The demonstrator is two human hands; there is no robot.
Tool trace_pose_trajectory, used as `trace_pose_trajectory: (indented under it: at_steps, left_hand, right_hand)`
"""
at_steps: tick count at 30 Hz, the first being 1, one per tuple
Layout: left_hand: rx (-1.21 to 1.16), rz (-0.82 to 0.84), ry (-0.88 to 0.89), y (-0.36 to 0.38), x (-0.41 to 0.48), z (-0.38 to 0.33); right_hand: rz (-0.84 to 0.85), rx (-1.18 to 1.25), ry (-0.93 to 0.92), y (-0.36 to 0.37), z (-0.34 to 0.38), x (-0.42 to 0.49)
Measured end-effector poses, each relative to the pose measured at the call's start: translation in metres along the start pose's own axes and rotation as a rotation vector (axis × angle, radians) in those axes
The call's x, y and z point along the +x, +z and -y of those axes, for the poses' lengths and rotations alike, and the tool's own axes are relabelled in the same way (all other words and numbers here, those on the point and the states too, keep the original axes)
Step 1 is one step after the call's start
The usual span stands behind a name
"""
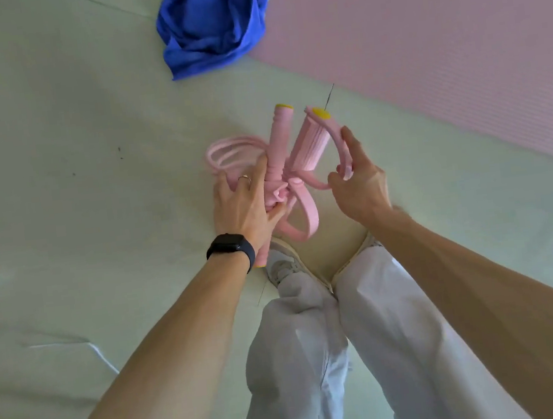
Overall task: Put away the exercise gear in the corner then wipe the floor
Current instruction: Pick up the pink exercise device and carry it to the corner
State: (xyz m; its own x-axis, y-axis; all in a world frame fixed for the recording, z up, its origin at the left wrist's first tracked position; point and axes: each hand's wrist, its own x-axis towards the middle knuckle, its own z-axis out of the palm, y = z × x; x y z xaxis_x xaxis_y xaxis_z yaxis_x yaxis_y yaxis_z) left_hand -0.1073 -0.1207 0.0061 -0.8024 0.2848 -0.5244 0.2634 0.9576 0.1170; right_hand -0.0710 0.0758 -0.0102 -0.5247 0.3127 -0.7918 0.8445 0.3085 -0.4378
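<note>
Both hands grip pink jump rope (285, 174): L (247, 205) bundle, R (358, 182) loop (handles point up-frame).

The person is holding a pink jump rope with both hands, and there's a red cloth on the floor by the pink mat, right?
Nearly. The cloth is blue, not red, as the head view shows. The rest holds: left hand and right hand both hold the pink jump rope, and the cloth lies by the pink mat.

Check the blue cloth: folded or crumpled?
Crumpled: the blue cloth lies bunched in loose folds on the pale floor beside the pink mat.
</note>
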Motion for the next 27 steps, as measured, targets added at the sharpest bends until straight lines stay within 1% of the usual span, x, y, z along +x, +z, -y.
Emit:
trace_pose_trajectory:
  at_steps: [2,5,6,10,15,19,23,25,27]
  left_hand:
    - [-0.044,0.105,-0.044,-0.041,-0.024,-0.003]
    - [-0.286,0.246,-0.132,-0.118,-0.062,-0.021]
    - [-0.354,0.253,-0.143,-0.146,-0.074,-0.030]
    - [-0.519,0.180,-0.149,-0.246,-0.123,-0.073]
    - [-0.584,0.088,-0.117,-0.356,-0.176,-0.126]
    - [-0.621,0.054,0.004,-0.423,-0.210,-0.155]
    - [-0.634,0.046,0.187,-0.485,-0.232,-0.177]
    - [-0.629,0.043,0.282,-0.510,-0.246,-0.189]
    - [-0.631,0.045,0.389,-0.532,-0.261,-0.201]
  right_hand:
    - [-0.007,-0.031,-0.009,-0.024,0.012,-0.040]
    - [-0.028,-0.052,0.020,-0.080,0.038,-0.111]
    - [-0.039,-0.040,0.025,-0.103,0.049,-0.135]
    - [-0.084,-0.058,-0.017,-0.190,0.088,-0.231]
    - [-0.178,-0.024,-0.098,-0.276,0.141,-0.339]
    - [-0.341,-0.005,-0.160,-0.326,0.168,-0.414]
    - [-0.536,0.109,-0.206,-0.359,0.180,-0.489]
    - [-0.633,0.191,-0.192,-0.363,0.176,-0.524]
    - [-0.731,0.294,-0.130,-0.365,0.167,-0.558]
